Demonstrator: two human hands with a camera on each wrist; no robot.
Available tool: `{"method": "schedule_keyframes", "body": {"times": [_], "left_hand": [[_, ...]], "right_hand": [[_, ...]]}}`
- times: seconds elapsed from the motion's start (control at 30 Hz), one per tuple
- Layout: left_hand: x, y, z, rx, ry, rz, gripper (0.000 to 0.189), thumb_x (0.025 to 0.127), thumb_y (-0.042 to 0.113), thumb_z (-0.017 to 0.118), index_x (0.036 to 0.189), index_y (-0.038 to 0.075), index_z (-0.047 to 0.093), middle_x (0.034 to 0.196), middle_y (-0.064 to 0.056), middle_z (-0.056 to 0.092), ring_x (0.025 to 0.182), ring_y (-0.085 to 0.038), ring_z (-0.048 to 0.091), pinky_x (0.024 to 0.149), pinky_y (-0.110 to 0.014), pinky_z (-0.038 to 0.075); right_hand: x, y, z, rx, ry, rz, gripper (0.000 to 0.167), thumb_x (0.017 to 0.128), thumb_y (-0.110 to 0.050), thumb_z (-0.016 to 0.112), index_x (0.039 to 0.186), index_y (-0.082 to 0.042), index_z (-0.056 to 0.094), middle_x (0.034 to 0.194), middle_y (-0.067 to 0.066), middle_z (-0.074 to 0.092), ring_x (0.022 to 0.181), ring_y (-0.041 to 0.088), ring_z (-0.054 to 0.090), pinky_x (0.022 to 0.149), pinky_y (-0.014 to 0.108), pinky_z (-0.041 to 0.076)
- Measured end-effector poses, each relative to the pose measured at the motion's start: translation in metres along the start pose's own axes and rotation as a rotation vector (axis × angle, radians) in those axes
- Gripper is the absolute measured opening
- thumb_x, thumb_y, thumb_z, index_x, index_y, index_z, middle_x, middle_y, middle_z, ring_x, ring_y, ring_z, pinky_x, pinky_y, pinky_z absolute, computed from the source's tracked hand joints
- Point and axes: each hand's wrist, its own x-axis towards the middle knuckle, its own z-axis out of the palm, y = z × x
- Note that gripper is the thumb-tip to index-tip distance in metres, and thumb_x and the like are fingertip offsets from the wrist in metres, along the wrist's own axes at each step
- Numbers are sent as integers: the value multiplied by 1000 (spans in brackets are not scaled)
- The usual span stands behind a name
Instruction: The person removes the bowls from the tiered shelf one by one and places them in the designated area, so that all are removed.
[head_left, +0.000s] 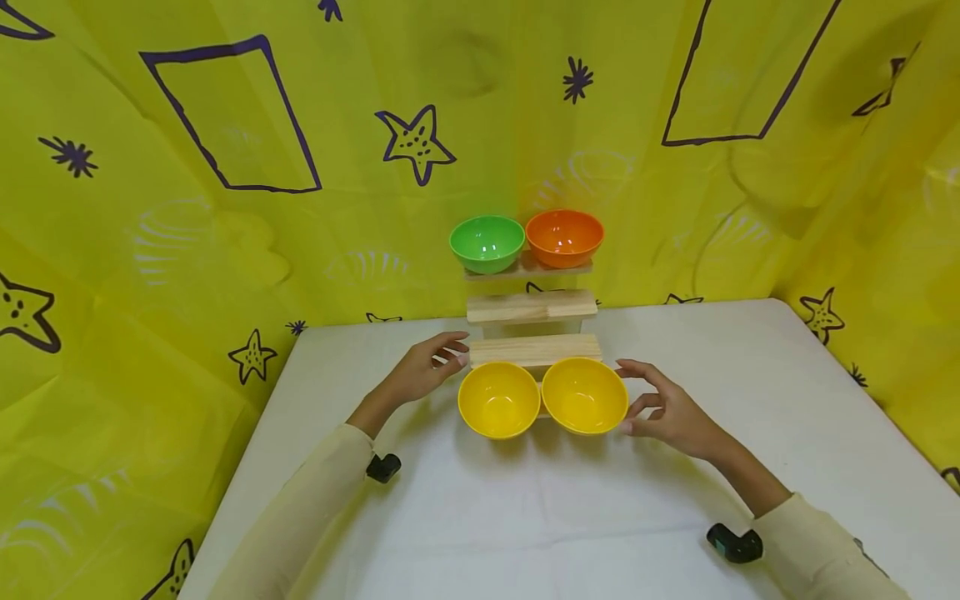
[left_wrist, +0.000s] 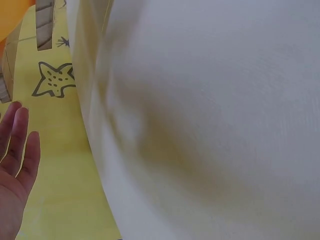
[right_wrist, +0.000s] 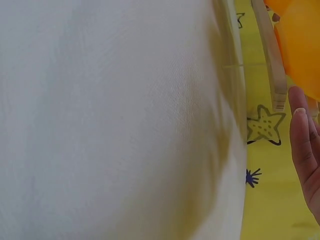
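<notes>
Two yellow bowls, the left bowl (head_left: 498, 402) and the right bowl (head_left: 585, 397), sit side by side at the front of a stepped wooden stand (head_left: 534, 348). On its top step are a green bowl (head_left: 487, 245) and an orange bowl (head_left: 565, 239). My left hand (head_left: 426, 367), fingers relaxed, is beside the stand's left end; contact is unclear. At the right yellow bowl's outer side, my right hand (head_left: 670, 414) has its fingers loosely spread, with fingertips close to the rim. The right wrist view shows its fingers (right_wrist: 301, 145) extended near a bowl. Neither hand grips anything.
The stand rests on a white-covered table (head_left: 517, 517). A yellow patterned curtain (head_left: 360, 217) hangs close behind and along both sides. The stand's middle step (head_left: 532, 307) is bare wood. Dark devices are by the left wrist (head_left: 383, 468) and right wrist (head_left: 734, 544).
</notes>
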Motion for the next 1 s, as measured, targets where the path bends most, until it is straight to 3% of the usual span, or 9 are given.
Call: {"method": "schedule_keyframes", "body": {"times": [0.27,0.57,1.0], "left_hand": [[3,1,1,6,-13,1,50,102,31,61,146,10,51,125,-10,68,113,-27,65,97,-43,53],[4,2,1,15,-50,-19,53,101,32,63,147,10,50,135,-10,63,114,-26,65,98,-42,54],[4,3,3,19,-55,-18,51,100,30,64,146,10,53,141,-9,60,113,-26,65,97,-41,54]], "right_hand": [[-1,-1,4,10,8,28,83,85,-4,78,153,-5,31,147,29,36,78,12,69,64,29,58],[-1,-2,7,9,14,53,87,84,-8,80,155,-6,29,148,29,33,80,12,69,66,29,59],[-2,1,10,24,3,74,93,83,-10,82,156,-7,25,148,29,32,82,13,69,67,31,59]]}}
